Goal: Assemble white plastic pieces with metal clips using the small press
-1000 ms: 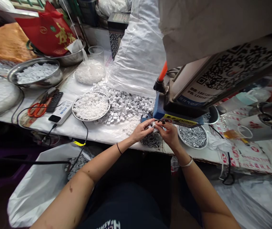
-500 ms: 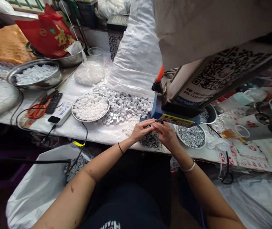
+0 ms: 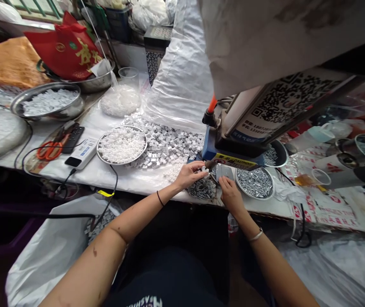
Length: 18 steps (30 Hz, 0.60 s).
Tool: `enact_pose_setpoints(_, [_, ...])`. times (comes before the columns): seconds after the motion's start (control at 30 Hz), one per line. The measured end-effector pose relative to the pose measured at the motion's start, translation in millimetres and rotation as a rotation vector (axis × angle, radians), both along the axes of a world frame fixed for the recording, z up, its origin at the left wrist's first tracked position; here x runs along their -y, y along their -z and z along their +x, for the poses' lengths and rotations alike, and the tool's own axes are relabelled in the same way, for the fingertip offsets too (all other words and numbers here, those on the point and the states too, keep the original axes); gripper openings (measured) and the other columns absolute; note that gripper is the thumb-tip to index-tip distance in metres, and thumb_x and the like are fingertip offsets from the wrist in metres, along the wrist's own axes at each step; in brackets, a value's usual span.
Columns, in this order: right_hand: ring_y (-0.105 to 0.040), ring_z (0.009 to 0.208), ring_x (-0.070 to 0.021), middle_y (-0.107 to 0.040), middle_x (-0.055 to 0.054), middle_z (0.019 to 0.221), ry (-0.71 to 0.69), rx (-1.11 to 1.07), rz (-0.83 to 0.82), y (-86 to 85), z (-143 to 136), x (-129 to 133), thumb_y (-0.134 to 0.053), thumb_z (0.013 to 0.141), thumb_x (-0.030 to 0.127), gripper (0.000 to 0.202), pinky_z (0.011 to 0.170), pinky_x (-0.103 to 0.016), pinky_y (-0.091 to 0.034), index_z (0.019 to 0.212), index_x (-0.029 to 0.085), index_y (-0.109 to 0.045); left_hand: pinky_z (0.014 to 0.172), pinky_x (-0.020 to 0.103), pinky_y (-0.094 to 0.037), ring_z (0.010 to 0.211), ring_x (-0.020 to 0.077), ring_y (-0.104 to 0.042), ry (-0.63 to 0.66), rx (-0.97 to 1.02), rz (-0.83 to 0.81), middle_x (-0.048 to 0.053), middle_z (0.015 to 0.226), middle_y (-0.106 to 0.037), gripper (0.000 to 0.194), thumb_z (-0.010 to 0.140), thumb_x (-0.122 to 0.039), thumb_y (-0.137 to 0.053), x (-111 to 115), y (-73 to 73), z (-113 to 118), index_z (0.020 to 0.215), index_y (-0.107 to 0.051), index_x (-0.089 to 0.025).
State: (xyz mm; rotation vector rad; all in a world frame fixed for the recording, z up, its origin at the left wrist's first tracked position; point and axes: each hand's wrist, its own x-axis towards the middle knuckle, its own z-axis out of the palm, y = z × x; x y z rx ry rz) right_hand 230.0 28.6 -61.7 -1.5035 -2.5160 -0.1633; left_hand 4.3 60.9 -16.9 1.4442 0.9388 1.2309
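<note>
A small white block (image 3: 205,169) sits at the fingertips of the left hand (image 3: 189,175), at about two o'clock from its palm. That hand's grip is closed, thumb and fingers pinched together on the block. The right hand (image 3: 231,194) has its fingertips on the near edge of a flat grey pad (image 3: 225,170), which lies at eleven o'clock from the hand; whether this grip is clamped on the pad or only resting against it, I cannot tell.

The block looks like hard plastic: probably light, stiff, a little slick and not easily broken, though its smallness makes it easy to drop. Opposite side walls seem the best place to pinch it, with the fingertips only.

The blue press head (image 3: 214,145) is near the block, at one o'clock. From the left hand, loose metal pins (image 3: 202,190) lie just beside it at four o'clock, and a pile of similar blocks (image 3: 169,144) spreads over the worktop (image 3: 147,175) at ten o'clock. A dish (image 3: 259,198) of pins stands at two o'clock from the right hand.
</note>
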Motion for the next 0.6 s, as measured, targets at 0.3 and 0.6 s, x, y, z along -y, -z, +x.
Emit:
enact_pose_setpoints(0.3, [-0.065,0.095,-0.0239,-0.069,-0.01,0.104,0.156,-0.402,-0.017,-46.9,14.9,-16.9,-0.044,0.087,0.025,0.028,0.085,-0.041,-0.052,0.102,0.018,-0.067,0.083,0.029,-0.045,0.094,0.0181,-0.057,0.047,-0.14,0.0,0.007,0.099,-0.059,0.024,0.074,-0.03,-0.067,3.2,-9.3,3.6,0.092,-0.062,-0.014])
enact_pose_setpoints(0.6, [-0.056,0.113,-0.025,-0.055,-0.012,0.129,-0.363,-0.392,0.04,-84.2,-53.6,40.9,-0.057,0.084,0.021,0.051,0.09,-0.04,-0.051,0.133,0.02,-0.045,0.089,0.034,-0.044,0.098,0.02,-0.055,0.075,-0.234,-0.098,0.008,0.106,-0.057,0.04,0.074,-0.02,-0.059,49.3,-39.0,-11.8,0.114,-0.055,-0.018])
